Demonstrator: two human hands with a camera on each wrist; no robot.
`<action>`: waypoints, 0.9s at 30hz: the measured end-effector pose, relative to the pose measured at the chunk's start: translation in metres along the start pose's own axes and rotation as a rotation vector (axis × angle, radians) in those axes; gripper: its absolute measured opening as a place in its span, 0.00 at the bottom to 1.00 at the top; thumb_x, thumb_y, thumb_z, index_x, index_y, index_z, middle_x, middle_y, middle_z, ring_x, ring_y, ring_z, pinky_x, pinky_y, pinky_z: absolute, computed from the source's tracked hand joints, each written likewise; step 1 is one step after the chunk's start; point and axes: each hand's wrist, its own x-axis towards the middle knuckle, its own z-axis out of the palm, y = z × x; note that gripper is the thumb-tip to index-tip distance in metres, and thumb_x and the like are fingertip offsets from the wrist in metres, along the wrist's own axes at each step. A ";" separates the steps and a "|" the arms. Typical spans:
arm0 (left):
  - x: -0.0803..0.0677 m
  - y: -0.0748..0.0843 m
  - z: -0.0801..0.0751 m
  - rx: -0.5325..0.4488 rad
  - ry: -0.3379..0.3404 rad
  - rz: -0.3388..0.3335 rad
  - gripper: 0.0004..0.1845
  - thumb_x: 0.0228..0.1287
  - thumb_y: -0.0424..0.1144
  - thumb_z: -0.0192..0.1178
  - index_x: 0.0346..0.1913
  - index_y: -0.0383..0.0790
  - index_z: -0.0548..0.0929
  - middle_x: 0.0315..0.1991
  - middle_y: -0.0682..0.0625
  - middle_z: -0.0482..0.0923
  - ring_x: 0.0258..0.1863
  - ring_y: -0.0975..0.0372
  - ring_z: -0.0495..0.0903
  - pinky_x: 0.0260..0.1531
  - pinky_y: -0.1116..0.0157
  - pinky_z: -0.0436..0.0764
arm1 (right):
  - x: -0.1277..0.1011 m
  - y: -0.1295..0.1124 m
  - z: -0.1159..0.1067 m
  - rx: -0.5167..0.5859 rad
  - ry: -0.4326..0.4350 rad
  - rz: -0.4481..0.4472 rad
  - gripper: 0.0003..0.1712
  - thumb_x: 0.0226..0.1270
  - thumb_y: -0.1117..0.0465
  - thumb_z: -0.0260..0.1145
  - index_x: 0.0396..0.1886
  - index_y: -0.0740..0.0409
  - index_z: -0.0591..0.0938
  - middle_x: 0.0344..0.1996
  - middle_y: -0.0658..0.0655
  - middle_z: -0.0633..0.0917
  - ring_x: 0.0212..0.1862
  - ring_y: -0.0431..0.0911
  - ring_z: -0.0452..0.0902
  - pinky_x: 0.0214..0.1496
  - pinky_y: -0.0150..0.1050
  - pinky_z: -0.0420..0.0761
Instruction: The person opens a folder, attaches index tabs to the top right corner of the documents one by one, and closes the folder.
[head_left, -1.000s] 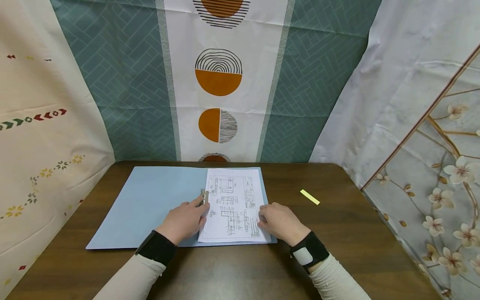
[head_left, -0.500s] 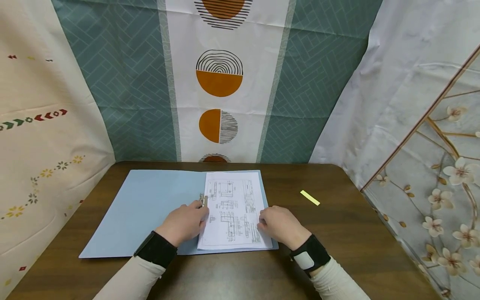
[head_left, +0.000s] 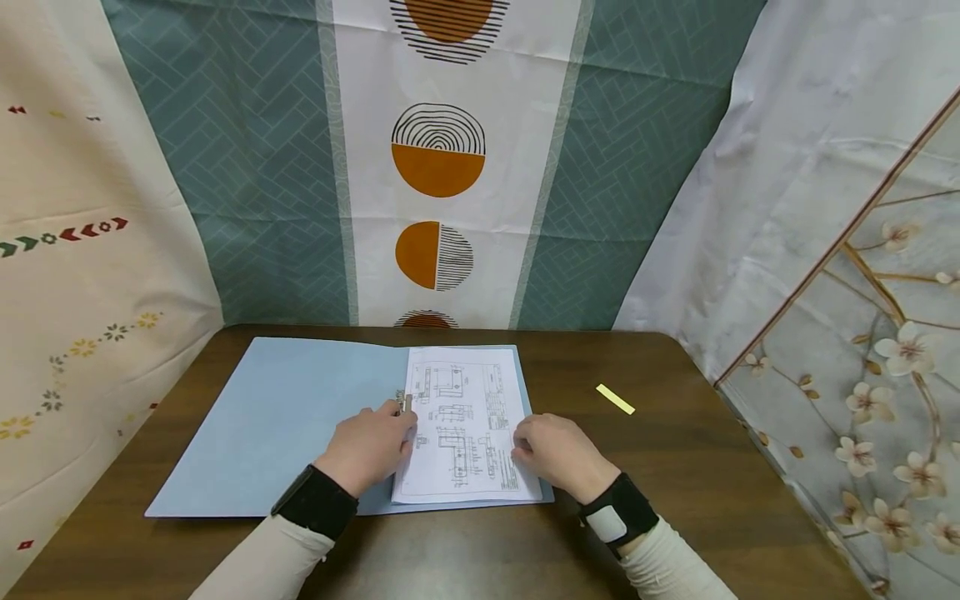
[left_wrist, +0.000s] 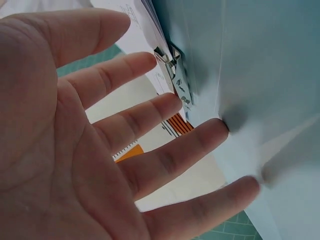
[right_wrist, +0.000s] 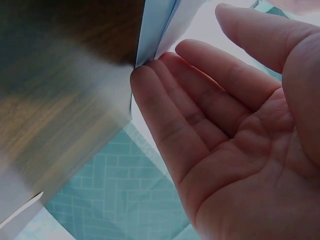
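Pale-blue folder [head_left: 277,425] lies open beneath drawing sheets [head_left: 467,427], left fingers [left_wrist: 172,157] spread, right fingers [right_wrist: 170,126] mostly together.

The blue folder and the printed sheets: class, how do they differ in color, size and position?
The blue folder is plain; the printed sheets are white with line drawings. The folder is larger; the sheets cover only part of it. The folder rests on the table; the sheets lie on its right half. Both have straight edges.

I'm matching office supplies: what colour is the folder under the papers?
The folder is plain light blue, best seen in the head view.
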 end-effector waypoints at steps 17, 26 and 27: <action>0.001 -0.003 0.013 0.018 0.084 0.021 0.17 0.73 0.36 0.73 0.58 0.28 0.88 0.53 0.37 0.86 0.35 0.53 0.85 0.39 0.53 0.90 | -0.011 0.050 -0.012 -0.121 0.149 0.044 0.18 0.69 0.59 0.82 0.54 0.61 0.92 0.53 0.59 0.92 0.56 0.56 0.89 0.60 0.54 0.87; -0.002 -0.004 0.016 0.032 0.104 0.043 0.19 0.73 0.36 0.74 0.59 0.27 0.87 0.53 0.37 0.84 0.34 0.52 0.83 0.33 0.54 0.88 | -0.023 0.101 -0.025 -0.183 0.179 0.087 0.12 0.70 0.61 0.80 0.49 0.61 0.91 0.45 0.60 0.92 0.49 0.59 0.90 0.51 0.58 0.89; -0.002 -0.004 0.016 0.034 0.106 0.048 0.19 0.73 0.36 0.74 0.59 0.28 0.87 0.53 0.37 0.84 0.34 0.52 0.83 0.32 0.54 0.88 | -0.023 0.106 -0.025 -0.188 0.178 0.100 0.12 0.70 0.61 0.80 0.49 0.61 0.91 0.45 0.60 0.92 0.48 0.59 0.90 0.50 0.58 0.89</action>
